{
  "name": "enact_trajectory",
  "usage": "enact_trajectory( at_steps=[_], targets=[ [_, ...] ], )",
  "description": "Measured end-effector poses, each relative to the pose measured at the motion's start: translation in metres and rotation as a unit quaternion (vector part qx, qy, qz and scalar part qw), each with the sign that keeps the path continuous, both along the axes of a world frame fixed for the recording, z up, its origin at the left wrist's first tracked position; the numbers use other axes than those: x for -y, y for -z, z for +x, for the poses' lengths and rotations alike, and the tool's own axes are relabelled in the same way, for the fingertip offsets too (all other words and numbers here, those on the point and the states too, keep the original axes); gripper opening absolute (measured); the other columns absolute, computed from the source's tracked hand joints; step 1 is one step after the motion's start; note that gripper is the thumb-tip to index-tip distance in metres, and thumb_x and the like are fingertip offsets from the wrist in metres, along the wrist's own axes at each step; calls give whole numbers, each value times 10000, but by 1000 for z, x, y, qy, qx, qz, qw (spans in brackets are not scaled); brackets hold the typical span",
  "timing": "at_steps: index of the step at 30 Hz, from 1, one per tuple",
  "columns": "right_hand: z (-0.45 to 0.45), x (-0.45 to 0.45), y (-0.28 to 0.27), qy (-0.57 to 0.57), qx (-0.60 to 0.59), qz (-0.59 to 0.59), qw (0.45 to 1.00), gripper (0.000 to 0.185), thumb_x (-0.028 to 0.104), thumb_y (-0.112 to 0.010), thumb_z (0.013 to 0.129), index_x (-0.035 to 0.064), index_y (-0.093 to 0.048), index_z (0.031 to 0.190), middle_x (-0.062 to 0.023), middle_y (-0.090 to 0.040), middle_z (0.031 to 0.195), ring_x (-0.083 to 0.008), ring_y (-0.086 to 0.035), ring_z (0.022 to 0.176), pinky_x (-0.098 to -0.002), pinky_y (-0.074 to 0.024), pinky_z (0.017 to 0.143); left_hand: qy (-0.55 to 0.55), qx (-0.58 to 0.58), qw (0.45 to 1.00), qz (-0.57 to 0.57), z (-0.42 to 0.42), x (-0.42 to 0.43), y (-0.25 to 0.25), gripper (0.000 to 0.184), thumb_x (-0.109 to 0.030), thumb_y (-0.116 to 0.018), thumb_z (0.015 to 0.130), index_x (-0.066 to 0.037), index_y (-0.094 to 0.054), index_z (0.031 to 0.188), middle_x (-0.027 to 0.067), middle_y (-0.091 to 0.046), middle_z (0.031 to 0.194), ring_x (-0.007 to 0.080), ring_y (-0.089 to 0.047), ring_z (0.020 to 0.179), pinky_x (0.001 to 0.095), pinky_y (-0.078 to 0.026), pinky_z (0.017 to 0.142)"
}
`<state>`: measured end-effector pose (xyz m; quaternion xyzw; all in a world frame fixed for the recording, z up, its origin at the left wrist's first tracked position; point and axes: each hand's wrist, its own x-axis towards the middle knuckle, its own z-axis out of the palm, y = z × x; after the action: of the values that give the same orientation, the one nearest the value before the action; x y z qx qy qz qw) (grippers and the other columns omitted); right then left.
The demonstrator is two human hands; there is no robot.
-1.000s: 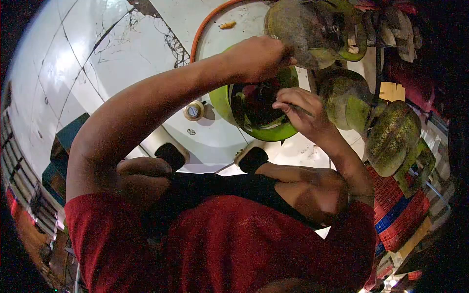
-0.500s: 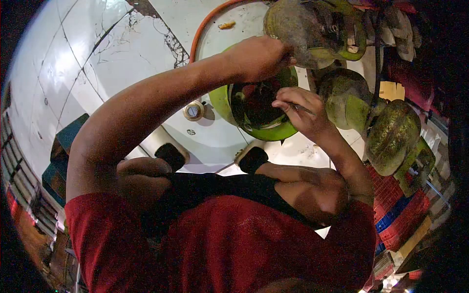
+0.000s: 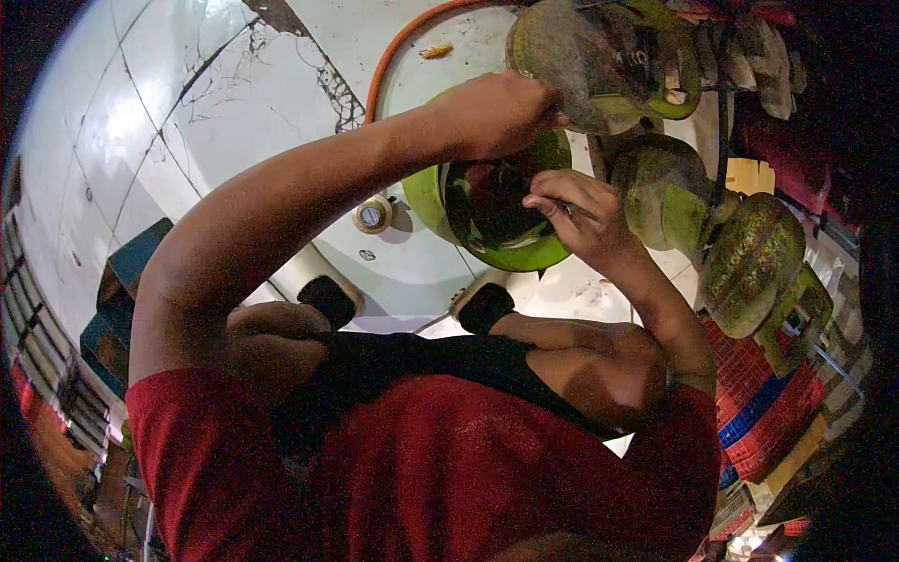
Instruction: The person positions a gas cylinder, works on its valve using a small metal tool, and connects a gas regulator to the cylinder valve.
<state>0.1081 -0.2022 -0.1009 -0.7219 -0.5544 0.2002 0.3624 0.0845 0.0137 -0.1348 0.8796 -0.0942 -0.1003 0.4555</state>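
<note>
A green gas cylinder (image 3: 424, 211) stands on the tiled floor in front of me, its rounded shoulder around a dark, shadowed top. Over its far edge my left hand (image 3: 506, 112) is closed in a fist, fingers turned down; whatever they grip is hidden. At the near right side of the top, my right hand (image 3: 590, 214) is pinched, thumb against fingers. A thin, dark, stick-like thing seems to show between those fingers, too small to name. Left of the cylinder lies a small round brass-coloured part (image 3: 373, 214) with a pale centre.
More grimy green cylinders stand at the right: one far (image 3: 562, 66), one nearer (image 3: 660, 192), one lying tilted (image 3: 754, 267). An orange hose (image 3: 384, 70) curves across the white tiles (image 3: 140, 122). Red crates (image 3: 777, 431) are at lower right. My slippers (image 3: 328, 295) flank the near floor.
Almost nothing differs. Both hands keep their closed shape and place over the cylinder; the whole view has shifted very slightly.
</note>
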Motion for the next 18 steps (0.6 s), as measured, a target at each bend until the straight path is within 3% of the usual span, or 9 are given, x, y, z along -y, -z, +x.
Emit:
enact_trajectory(
  at_steps=[18],
  targets=[
    [0,-6,-9,-1,0,-23,1000,104,-28,-696,821,11,-646,903,-153,-684,901,-307,-697,842,-369,-558,738,10,12,1000,4,-1,-2,4,351,-316,-523,968,3,-663,1012,269,-679,891,431,-673,877,511,-531,799]
  ],
)
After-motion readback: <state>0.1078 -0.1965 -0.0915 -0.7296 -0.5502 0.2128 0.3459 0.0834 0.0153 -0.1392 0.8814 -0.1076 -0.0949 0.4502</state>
